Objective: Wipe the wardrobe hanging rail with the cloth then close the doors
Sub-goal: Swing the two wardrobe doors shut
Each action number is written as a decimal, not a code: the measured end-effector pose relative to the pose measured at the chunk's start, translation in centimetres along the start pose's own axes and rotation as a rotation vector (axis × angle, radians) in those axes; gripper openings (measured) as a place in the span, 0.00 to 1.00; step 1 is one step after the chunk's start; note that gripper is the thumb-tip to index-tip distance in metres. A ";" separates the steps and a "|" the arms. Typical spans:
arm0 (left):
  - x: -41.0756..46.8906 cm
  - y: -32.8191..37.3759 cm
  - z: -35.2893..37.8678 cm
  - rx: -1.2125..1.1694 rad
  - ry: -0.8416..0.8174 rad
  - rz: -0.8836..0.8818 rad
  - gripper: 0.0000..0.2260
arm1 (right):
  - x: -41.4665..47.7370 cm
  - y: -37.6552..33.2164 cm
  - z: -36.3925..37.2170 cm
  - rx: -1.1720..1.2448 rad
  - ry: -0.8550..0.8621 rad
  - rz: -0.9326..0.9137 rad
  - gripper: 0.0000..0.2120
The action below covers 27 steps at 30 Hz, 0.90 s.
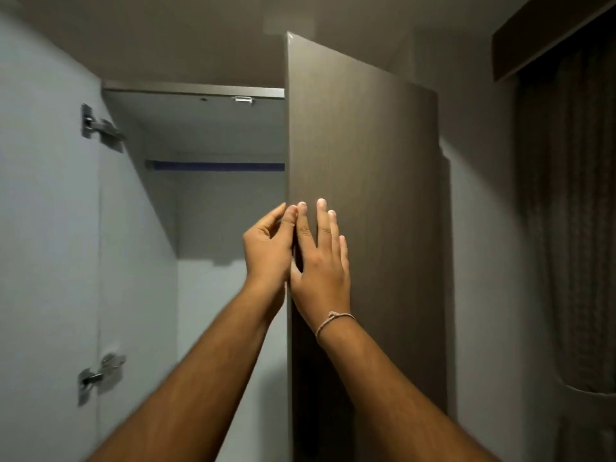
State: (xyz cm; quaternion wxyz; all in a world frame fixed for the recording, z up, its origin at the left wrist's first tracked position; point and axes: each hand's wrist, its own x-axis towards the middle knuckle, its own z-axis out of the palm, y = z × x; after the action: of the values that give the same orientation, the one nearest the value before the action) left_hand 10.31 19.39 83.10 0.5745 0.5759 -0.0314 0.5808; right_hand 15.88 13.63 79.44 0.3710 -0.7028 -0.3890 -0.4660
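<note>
The wardrobe's right door (363, 181) is brown and stands partly open, its free edge facing me. My right hand (321, 261) lies flat on the door's outer face, fingers spread. My left hand (268, 245) touches the door's free edge from the inner side, fingers curled around it. The left door (46, 228) is swung wide open at the left, showing its pale inner face and two metal hinges (100, 128). Inside, a dark blue strip (216, 166) runs across under the top shelf; I cannot tell if it is the hanging rail. No cloth is in view.
A dark curtain (566, 211) hangs at the right beside a pale wall (483, 195). The wardrobe interior (226, 295) shows pale walls. A small metal catch (242, 100) sits under the top panel.
</note>
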 end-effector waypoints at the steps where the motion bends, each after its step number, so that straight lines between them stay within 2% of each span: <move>1: 0.7 -0.6 -0.3 0.005 0.006 -0.013 0.15 | 0.2 -0.3 1.0 -0.033 0.027 0.003 0.39; 5: 3.6 -2.3 -1.4 0.081 0.024 -0.054 0.15 | 1.6 -0.7 4.0 -0.128 0.069 0.034 0.39; 9: 5.2 -3.4 -1.3 0.146 0.011 -0.124 0.13 | 2.6 -0.4 5.4 -0.203 0.048 0.047 0.34; 11: 5.1 -2.8 -1.3 0.217 0.065 -0.109 0.14 | 2.8 -0.1 5.9 -0.222 0.059 0.058 0.32; 14: 4.0 -0.2 -3.0 0.553 0.249 0.198 0.23 | 2.5 0.2 6.5 -0.212 0.086 0.098 0.32; 17: 1.6 4.5 -7.3 0.816 0.250 0.596 0.29 | 1.5 -1.1 6.6 -0.093 0.145 0.125 0.32; 20: -0.1 9.8 -12.5 1.078 0.243 0.879 0.29 | 0.4 -5.2 6.1 0.096 0.185 0.046 0.31; 22: -1.0 14.0 -15.8 1.221 0.314 0.965 0.28 | -0.5 -9.7 5.2 0.247 0.176 -0.013 0.31; 25: -1.8 20.6 -20.2 1.419 0.531 1.054 0.28 | -1.9 -17.5 3.6 0.519 0.093 -0.117 0.27; 27: -1.9 24.3 -22.6 1.517 0.655 1.036 0.32 | -2.7 -22.7 2.6 0.700 0.014 -0.170 0.26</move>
State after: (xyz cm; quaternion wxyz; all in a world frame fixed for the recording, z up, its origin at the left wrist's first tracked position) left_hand -21.73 25.78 89.39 -0.2953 0.5177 0.2627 0.7588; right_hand -4.13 24.93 79.72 0.5520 -0.4949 -0.5795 -0.3385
